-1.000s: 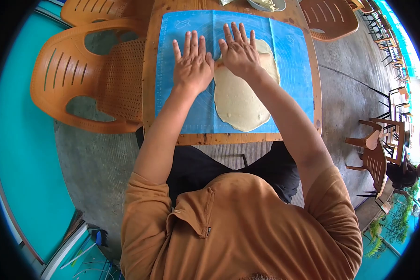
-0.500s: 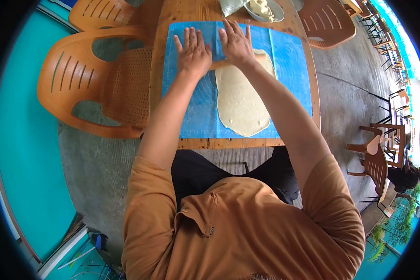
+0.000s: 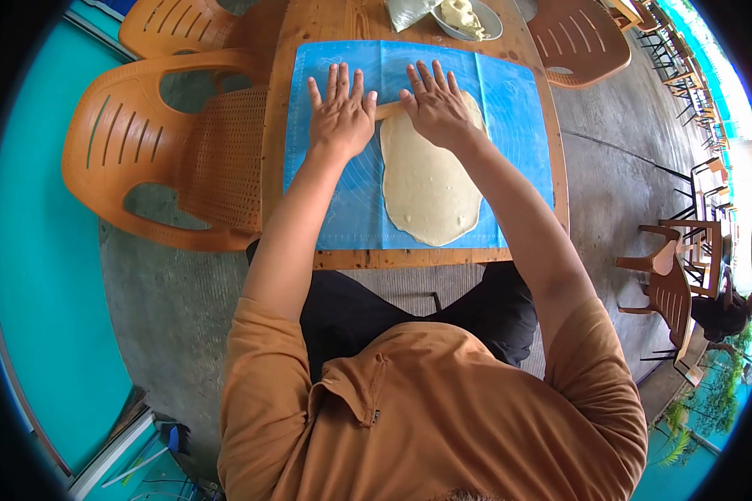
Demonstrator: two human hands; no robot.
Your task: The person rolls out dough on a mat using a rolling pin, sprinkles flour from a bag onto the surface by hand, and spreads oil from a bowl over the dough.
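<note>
A long, flattened sheet of dough (image 3: 430, 192) lies on a blue silicone mat (image 3: 342, 221) with printed lines. Across its far part rests a wooden rolling pin (image 3: 388, 110), mostly covered by my hands. My left hand (image 3: 342, 115) lies palm down over the pin's left end, fingers spread, beside the dough. Over the dough, my right hand (image 3: 439, 107) presses flat on the pin with its fingers apart; the pin's right end is hidden beneath it. Neither hand wraps its fingers round the pin.
A bowl (image 3: 495, 27) holding pale dough (image 3: 462, 17) stands at the table's far side, next to a plastic bag (image 3: 409, 12) of white contents. Orange plastic chairs (image 3: 134, 134) flank the wooden table (image 3: 277, 150) on the left, and a brown chair (image 3: 578, 42) stands at right.
Both hands have come back toward me with the rolling pin, the right one more clearly and slightly to the right. The dough sheet stays in place on the mat.
</note>
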